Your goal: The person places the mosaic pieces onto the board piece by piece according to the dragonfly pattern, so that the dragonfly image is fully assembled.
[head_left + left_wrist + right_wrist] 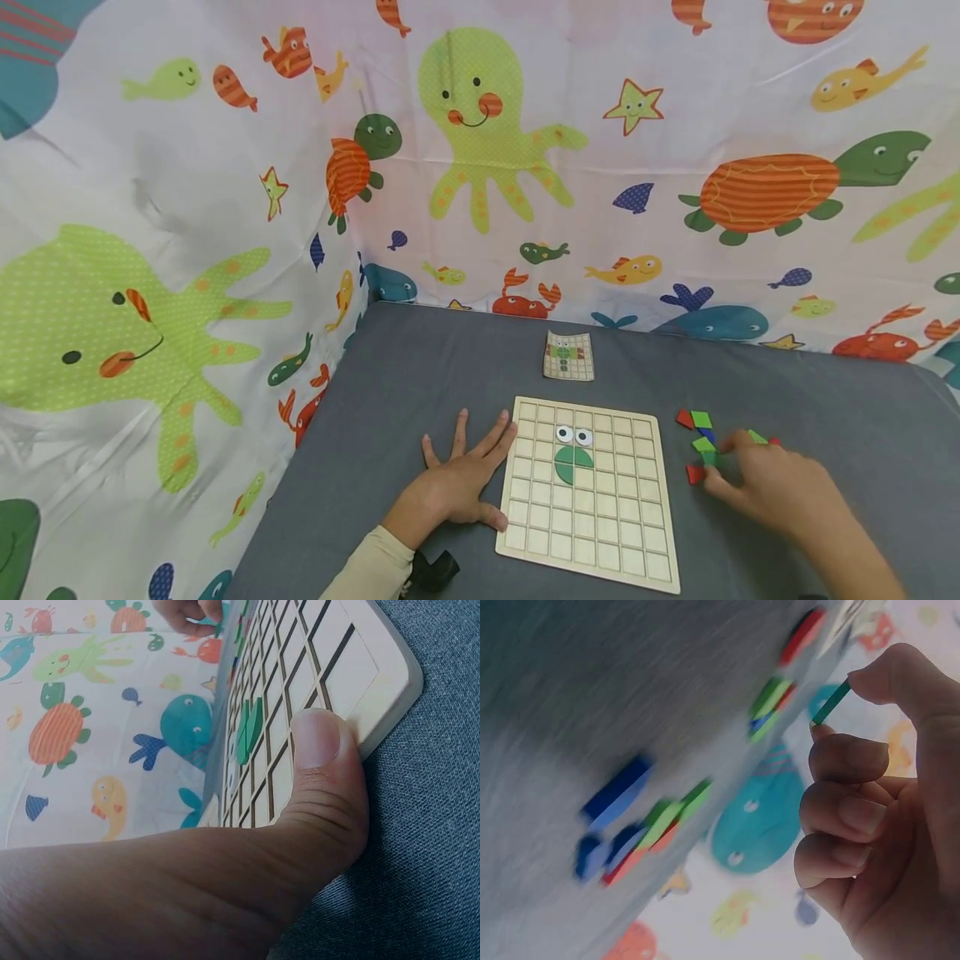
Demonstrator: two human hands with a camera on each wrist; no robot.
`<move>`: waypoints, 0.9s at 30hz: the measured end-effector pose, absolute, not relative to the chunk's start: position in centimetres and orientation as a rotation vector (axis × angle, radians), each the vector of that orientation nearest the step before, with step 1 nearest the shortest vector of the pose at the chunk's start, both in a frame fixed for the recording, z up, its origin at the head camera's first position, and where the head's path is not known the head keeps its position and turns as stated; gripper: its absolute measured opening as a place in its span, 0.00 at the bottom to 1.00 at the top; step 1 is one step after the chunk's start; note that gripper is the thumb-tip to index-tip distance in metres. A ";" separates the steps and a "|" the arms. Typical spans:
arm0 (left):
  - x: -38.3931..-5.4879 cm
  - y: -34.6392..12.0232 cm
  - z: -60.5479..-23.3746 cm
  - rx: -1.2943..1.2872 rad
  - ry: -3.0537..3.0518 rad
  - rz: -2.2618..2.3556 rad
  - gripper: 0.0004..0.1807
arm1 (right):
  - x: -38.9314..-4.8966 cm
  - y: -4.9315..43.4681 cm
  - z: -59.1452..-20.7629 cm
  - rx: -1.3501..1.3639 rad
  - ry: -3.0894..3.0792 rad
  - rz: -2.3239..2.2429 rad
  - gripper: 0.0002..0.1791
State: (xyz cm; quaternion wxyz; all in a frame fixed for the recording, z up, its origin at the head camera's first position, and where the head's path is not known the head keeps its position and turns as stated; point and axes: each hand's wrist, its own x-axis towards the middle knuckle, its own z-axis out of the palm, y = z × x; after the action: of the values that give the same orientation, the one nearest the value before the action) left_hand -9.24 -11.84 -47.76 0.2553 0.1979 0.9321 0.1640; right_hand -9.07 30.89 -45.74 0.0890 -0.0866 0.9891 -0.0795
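My left hand (461, 483) rests with spread fingers at the left edge of a wooden grid board (622, 533); in the left wrist view its thumb (319, 750) lies on the board's rim. On the board sit dark green quarter-circle pieces (563, 472) under two round eye pieces (583, 437). To the right of the board, my right hand (783, 487) is low among loose coloured pieces. Between its thumb and index finger it pinches a thin dark green piece (832, 703), seen edge-on in the right wrist view; the other fingers are curled.
A red piece (695, 474) and a light green piece (701, 419) lie right of the board, with several blue pieces (619, 793) farther right. Behind the board lies a pattern card (570, 367). A sea-animal curtain (300, 167) borders the grey table (420, 367).
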 end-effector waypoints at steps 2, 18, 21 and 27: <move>-9.3 -11.9 -47.8 0.535 2.531 0.449 0.72 | -8.8 29.5 -45.8 -0.331 2.981 -0.275 0.25; -9.2 -11.8 -47.8 0.539 2.531 0.439 0.72 | -8.2 20.7 -46.8 -0.710 2.988 -0.347 0.16; -9.2 -11.8 -47.9 0.543 2.527 0.443 0.71 | -8.1 19.8 -47.0 -0.748 3.015 -0.337 0.15; -9.3 -11.8 -47.9 0.536 2.535 0.432 0.72 | -7.9 18.2 -47.1 -0.734 3.032 -0.303 0.15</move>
State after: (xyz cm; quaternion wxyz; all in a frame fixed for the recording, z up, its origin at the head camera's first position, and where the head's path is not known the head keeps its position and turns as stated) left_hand -9.27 -11.79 -47.87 0.2546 0.1972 0.9333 0.1589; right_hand -7.89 18.25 -47.10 0.0039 -0.2341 0.9674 -0.0966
